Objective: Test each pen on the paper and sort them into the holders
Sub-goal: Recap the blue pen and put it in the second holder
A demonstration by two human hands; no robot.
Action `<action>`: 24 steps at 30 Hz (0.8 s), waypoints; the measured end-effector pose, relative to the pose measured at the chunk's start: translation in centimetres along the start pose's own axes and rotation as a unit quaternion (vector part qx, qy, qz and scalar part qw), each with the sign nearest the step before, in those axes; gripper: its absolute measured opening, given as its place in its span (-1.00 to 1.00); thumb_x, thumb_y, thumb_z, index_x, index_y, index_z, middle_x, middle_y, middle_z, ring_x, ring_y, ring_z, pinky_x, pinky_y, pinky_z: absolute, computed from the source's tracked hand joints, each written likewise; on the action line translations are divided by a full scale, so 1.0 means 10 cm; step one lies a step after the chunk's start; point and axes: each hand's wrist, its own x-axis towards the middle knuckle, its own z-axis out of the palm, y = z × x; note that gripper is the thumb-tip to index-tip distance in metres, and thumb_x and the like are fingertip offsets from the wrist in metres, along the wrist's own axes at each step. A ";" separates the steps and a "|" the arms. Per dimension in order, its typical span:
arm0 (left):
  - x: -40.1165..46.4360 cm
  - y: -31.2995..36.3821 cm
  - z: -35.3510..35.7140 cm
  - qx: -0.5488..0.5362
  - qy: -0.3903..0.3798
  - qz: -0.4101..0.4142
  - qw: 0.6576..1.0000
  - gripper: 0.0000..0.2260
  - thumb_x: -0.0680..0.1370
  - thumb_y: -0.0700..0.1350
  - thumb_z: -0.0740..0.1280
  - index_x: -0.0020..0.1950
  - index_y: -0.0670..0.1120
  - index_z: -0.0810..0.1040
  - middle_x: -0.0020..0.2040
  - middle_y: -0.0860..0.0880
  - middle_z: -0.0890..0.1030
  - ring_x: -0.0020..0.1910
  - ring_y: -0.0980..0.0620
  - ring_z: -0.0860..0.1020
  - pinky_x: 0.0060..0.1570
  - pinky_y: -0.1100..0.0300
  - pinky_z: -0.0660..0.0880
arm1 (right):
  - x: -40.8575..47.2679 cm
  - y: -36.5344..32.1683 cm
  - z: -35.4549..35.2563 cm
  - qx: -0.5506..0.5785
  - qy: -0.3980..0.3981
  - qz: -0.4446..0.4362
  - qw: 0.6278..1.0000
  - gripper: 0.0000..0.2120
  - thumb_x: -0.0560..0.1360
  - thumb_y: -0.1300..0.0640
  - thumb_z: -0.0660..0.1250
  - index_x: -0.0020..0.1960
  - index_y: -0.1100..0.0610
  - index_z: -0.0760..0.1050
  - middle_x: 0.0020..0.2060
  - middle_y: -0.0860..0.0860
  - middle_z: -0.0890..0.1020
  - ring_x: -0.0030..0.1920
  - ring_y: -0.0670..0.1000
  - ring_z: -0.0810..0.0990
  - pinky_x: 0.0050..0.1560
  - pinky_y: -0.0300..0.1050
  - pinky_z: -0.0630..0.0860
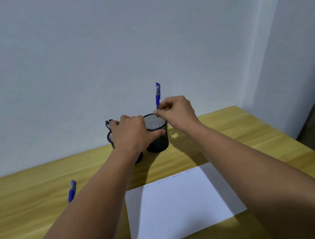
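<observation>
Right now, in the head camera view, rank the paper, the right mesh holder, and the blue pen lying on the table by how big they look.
1. Paper, easily largest, though it's nearest.
2. Right mesh holder.
3. Blue pen lying on the table, smallest; the left arm partly hides it.

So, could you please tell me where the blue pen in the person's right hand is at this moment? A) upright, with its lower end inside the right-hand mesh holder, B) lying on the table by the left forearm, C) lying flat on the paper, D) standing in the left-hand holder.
A: the right hand pinches the blue pen upright, its lower end inside the right mesh holder.
</observation>
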 end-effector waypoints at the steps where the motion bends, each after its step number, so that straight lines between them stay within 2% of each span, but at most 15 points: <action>1: 0.00 0.01 0.00 -0.001 0.002 -0.003 1.000 -0.32 0.31 0.60 0.17 -0.08 0.02 0.59 -0.19 0.02 0.62 0.06 -0.08 0.52 0.08 -0.09 0.34 | -0.01 0.01 0.00 -0.032 -0.003 -0.001 0.999 -0.82 0.41 -0.10 0.59 -0.25 -0.10 0.62 -0.32 -0.22 0.67 -0.05 -0.05 0.70 0.27 0.16 0.53; 3: 0.00 0.02 0.00 -0.001 0.002 -0.005 1.000 -0.34 0.31 0.59 0.18 -0.10 0.02 0.59 -0.20 0.03 0.62 0.06 -0.08 0.52 0.07 -0.08 0.32 | -0.03 0.04 0.00 -0.089 -0.011 -0.001 0.996 -0.83 0.46 -0.09 0.57 -0.21 -0.10 0.61 -0.27 -0.21 0.64 0.03 -0.01 0.68 0.29 0.11 0.46; 7: 0.00 0.01 0.00 -0.009 -0.001 -0.001 1.000 -0.35 0.29 0.59 0.22 -0.14 0.01 0.57 -0.23 0.04 0.61 0.03 -0.06 0.52 0.02 -0.06 0.30 | -0.06 0.05 0.04 -0.125 -0.005 0.003 0.992 -0.90 0.46 -0.08 0.53 -0.12 -0.06 0.70 -0.11 -0.13 0.75 0.09 0.03 0.68 0.30 0.09 0.45; 11: -0.01 0.02 0.00 -0.018 -0.012 0.001 1.000 -0.36 0.29 0.58 0.23 -0.11 0.03 0.58 -0.22 0.04 0.62 0.03 -0.06 0.52 0.03 -0.06 0.30 | -0.09 0.03 0.02 -0.128 0.010 0.011 0.992 -0.85 0.47 -0.07 0.51 -0.02 -0.04 0.73 -0.05 -0.10 0.77 0.11 0.03 0.69 0.31 0.10 0.46; 15: -0.02 0.01 -0.07 -0.008 -0.027 0.008 1.000 -0.37 0.30 0.58 0.22 -0.04 0.05 0.54 -0.14 0.04 0.63 0.07 -0.07 0.52 0.05 -0.06 0.32 | -0.19 -0.05 -0.11 -0.098 0.032 0.021 0.994 -0.70 0.50 -0.09 0.49 0.17 0.00 0.74 0.13 -0.08 0.77 0.22 0.03 0.68 0.38 0.09 0.48; 18: -0.08 0.00 -0.22 -0.014 -0.026 0.003 1.000 -0.38 0.30 0.56 0.25 -0.05 0.03 0.45 -0.08 0.02 0.63 0.09 -0.09 0.53 0.04 -0.05 0.34 | -0.30 -0.19 -0.23 -0.069 0.045 0.016 0.996 -0.70 0.49 -0.06 0.49 0.16 0.02 0.74 0.10 -0.06 0.78 0.17 0.04 0.70 0.33 0.10 0.55; 21: -0.22 -0.04 -0.45 -0.029 -0.004 0.004 1.000 -0.41 0.35 0.50 0.29 -0.03 -0.01 0.42 -0.02 -0.01 0.62 0.11 -0.11 0.53 -0.01 -0.01 0.38 | -0.43 -0.36 -0.33 -0.041 0.042 -0.007 0.998 -0.77 0.50 -0.01 0.49 0.11 0.04 0.75 0.02 -0.05 0.78 0.09 0.01 0.72 0.19 -0.03 0.62; 24: -0.42 -0.16 -0.73 -0.067 0.006 -0.009 0.998 -0.40 0.45 0.42 0.29 0.25 -0.02 0.53 0.14 -0.02 0.63 0.21 -0.11 0.52 0.01 0.00 0.46 | -0.61 -0.58 -0.37 -0.017 0.024 -0.037 0.999 -0.86 0.52 0.04 0.50 0.04 0.05 0.75 -0.06 -0.07 0.77 0.00 -0.03 0.71 0.06 -0.12 0.61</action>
